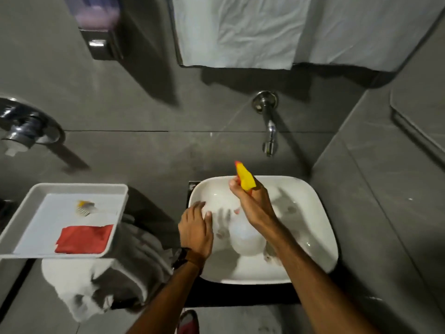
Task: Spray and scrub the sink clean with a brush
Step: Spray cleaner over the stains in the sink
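Observation:
A white rounded sink (315, 213) sits against the grey wall at centre right. My right hand (252, 203) is shut on a white spray bottle (245, 239) with a yellow trigger head, held over the basin with the nozzle pointing toward the wall. My left hand (196, 227) rests flat on the sink's left rim, fingers spread and holding nothing. A small brush (84, 207) with a yellow handle lies in a white tray (31, 210) to the left of the sink.
A red cloth (83, 238) lies in the tray too. Below the tray hang white and grey towels (96, 280). A chrome tap (269, 131) juts from the wall above the sink. A soap dispenser (101, 27) and white paper (240, 30) hang higher up.

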`<state>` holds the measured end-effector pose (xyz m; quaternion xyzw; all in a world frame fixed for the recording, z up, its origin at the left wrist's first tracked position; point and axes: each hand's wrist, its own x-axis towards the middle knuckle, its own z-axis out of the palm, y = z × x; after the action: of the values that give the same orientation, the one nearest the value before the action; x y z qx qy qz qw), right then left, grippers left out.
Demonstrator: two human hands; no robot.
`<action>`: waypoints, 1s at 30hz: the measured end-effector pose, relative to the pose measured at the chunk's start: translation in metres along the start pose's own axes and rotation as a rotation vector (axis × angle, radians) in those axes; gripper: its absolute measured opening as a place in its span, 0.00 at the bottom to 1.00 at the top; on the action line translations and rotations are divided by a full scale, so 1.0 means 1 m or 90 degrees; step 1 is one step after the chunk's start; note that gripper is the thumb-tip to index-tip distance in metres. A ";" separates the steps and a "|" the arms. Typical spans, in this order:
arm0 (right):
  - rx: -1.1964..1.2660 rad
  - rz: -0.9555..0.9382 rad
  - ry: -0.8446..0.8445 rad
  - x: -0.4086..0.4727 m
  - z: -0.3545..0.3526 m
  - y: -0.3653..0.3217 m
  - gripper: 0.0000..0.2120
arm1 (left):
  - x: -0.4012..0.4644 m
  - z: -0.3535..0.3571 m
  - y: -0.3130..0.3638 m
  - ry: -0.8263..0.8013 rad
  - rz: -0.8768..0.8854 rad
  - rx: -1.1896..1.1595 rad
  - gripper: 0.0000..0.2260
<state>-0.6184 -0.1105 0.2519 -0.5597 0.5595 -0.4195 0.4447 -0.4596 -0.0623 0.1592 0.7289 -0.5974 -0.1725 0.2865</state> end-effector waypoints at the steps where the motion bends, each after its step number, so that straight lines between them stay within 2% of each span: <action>1: 0.010 0.016 -0.001 -0.011 -0.019 0.008 0.18 | -0.004 0.006 -0.006 -0.014 -0.005 0.052 0.21; 3: 0.004 0.074 -0.008 -0.032 -0.049 0.026 0.20 | -0.011 0.015 -0.019 -0.058 -0.037 0.073 0.26; 7: -0.040 0.213 -0.041 -0.071 -0.086 0.067 0.26 | -0.013 0.024 -0.037 -0.069 -0.105 -0.057 0.28; 8: -0.032 0.245 -0.051 -0.079 -0.089 0.074 0.24 | -0.013 0.024 -0.040 -0.064 -0.124 -0.094 0.28; 10: 0.011 0.305 -0.058 -0.090 -0.088 0.081 0.15 | -0.013 0.026 -0.045 -0.057 -0.164 -0.149 0.27; 12: 0.024 0.344 -0.022 -0.093 -0.084 0.084 0.07 | -0.014 0.028 -0.048 -0.053 -0.198 -0.172 0.26; 14: 0.012 0.369 0.012 -0.091 -0.078 0.088 0.16 | -0.014 0.031 -0.051 -0.047 -0.208 -0.174 0.25; 16: 0.006 0.380 -0.004 -0.087 -0.070 0.088 0.21 | -0.013 0.034 -0.053 -0.041 -0.217 -0.171 0.24; 20: -0.004 0.364 -0.080 -0.083 -0.045 0.080 0.21 | -0.012 0.034 -0.053 -0.039 -0.217 -0.176 0.24; 23: -0.005 0.339 -0.072 -0.085 -0.021 0.083 0.14 | -0.013 0.032 -0.052 -0.037 -0.216 -0.173 0.24; 27: -0.008 0.287 -0.134 -0.084 -0.002 0.077 0.13 | -0.013 0.031 -0.051 -0.045 -0.209 -0.171 0.25; 30: -0.032 0.258 -0.137 -0.073 0.010 0.072 0.06 | -0.014 0.031 -0.050 -0.040 -0.201 -0.176 0.24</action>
<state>-0.6290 -0.0361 0.1814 -0.4883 0.6203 -0.2452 0.5628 -0.4422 -0.0491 0.1027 0.7616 -0.4548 -0.3182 0.3345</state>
